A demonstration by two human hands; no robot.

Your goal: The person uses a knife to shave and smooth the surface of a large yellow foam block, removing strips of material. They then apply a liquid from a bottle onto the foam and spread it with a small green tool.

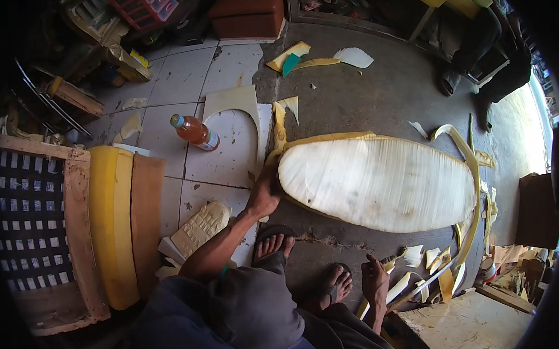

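A large oval foam slab (377, 185) with a whitish, ribbed face and yellowed edges spans the middle of the view, above the grey floor. My left hand (265, 191) grips its left end, the fingers partly hidden behind the edge. A strip of yellowed foam (279, 128) rises from that same end. My right hand (374, 275) is below the slab, apart from it, beside foam scraps; its fingers look partly curled, and whether it holds anything cannot be made out. A long curved foam strip (472, 181) runs along the slab's right end.
A bottle of reddish liquid (195, 132) is on the white tiles near a cut foam sheet (230, 100). At left are a webbed wooden frame (78, 227) and yellow foam (110, 226). A wooden board (464, 322) lies lower right. Another person's legs (502, 70) are upper right.
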